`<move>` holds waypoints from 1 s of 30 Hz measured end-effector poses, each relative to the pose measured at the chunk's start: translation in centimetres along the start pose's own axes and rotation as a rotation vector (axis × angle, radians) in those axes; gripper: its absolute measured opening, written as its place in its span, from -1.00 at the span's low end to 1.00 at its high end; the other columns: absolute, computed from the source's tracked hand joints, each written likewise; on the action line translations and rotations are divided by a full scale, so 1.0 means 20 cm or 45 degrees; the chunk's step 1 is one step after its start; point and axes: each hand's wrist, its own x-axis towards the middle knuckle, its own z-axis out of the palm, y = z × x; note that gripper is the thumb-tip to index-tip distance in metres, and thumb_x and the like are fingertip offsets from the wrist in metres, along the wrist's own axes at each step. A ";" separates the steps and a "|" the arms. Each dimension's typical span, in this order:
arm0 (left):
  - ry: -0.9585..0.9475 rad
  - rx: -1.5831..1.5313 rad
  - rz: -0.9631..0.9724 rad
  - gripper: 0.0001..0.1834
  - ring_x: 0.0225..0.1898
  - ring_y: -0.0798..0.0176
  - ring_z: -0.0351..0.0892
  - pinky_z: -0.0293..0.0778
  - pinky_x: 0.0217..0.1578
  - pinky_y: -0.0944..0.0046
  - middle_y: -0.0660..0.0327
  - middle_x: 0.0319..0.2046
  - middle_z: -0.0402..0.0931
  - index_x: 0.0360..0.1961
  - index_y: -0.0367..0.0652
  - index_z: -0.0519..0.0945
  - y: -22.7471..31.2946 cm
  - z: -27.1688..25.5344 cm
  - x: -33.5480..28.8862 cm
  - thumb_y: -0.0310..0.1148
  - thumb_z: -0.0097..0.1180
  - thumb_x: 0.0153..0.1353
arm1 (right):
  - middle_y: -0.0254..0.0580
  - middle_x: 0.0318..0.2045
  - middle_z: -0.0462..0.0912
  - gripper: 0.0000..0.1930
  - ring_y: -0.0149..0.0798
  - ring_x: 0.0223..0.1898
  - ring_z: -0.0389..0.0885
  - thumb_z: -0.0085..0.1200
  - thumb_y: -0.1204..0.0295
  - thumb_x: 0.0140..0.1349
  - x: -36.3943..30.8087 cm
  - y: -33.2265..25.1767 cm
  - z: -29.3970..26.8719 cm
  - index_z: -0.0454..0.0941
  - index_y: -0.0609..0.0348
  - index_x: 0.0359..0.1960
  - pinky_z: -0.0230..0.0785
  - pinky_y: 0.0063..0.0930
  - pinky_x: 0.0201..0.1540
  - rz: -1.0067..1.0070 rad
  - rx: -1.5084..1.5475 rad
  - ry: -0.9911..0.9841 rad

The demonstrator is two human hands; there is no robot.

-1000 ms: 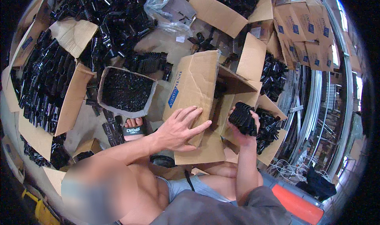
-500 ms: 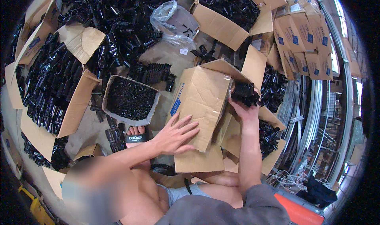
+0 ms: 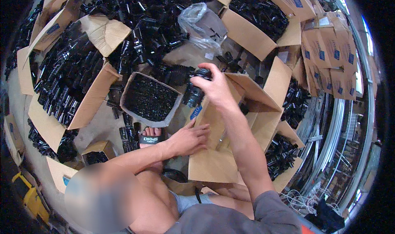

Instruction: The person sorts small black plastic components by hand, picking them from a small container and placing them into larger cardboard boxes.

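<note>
My right hand [image 3: 216,88] is raised above the far left corner of a tall brown cardboard box [image 3: 214,168], closed around a bundle of black plastic parts [image 3: 194,93]. The bundle hangs between that box and a small open carton [image 3: 133,79] full of small black parts. My left hand [image 3: 190,138] lies flat on the near side of the tall box, fingers spread, holding nothing. The tall box's flaps [image 3: 251,92] stand open. A foot in a black sandal [image 3: 151,137] rests on the floor just left of my left hand.
Open cardboard boxes of black plastic parts [image 3: 70,81] ring the spot on the left, back and right. A crumpled clear plastic bag [image 3: 201,22] lies at the back. Flat brown boxes [image 3: 329,57] are stacked at the right. A yellow object [image 3: 26,195] sits lower left.
My right hand has lifted the black bundle from the right side of the tall box and carried it up and to the left. My left hand stayed flat on the box.
</note>
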 end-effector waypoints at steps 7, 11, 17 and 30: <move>0.160 -0.234 -0.111 -0.69 0.24 0.01 0.53 0.46 0.21 0.04 0.09 0.14 0.60 -0.03 -0.14 0.65 0.03 -0.13 -0.06 -0.16 0.17 0.37 | 0.38 0.07 0.59 -0.31 0.29 0.13 0.59 0.27 0.29 0.08 0.30 0.26 0.17 0.40 0.19 0.29 0.42 0.03 0.26 0.143 -1.023 0.092; 0.135 -0.237 -0.163 -0.69 0.16 0.01 0.59 0.51 0.13 0.03 0.11 0.10 0.62 -0.02 -0.13 0.65 0.00 -0.18 -0.07 -0.17 0.18 0.35 | 0.37 -0.09 0.67 -0.55 0.28 0.01 0.66 0.09 0.51 0.17 0.35 0.40 0.09 0.54 0.25 0.15 0.47 0.06 0.16 -0.058 -1.027 -0.060; 0.285 -0.271 -0.269 -0.71 0.03 -0.02 0.62 0.54 0.06 0.04 0.11 -0.01 0.66 -0.02 -0.13 0.66 -0.02 -0.23 -0.09 -0.22 0.23 0.32 | 0.28 -0.15 0.70 -0.69 0.27 -0.04 0.67 0.00 0.61 0.24 0.30 0.37 0.02 0.63 0.22 0.01 0.50 0.05 0.08 -0.275 -0.973 0.077; 0.717 -0.813 -0.729 -0.26 0.06 0.09 0.65 0.63 -0.02 0.14 -0.05 0.10 0.60 0.41 -0.22 0.35 -0.16 -0.49 -0.05 -0.03 0.26 0.36 | 0.15 -0.11 0.67 -0.72 0.21 -0.09 0.67 0.07 0.55 0.33 -0.25 0.12 0.01 0.55 0.21 0.07 0.55 -0.10 0.00 -0.766 -0.554 -0.076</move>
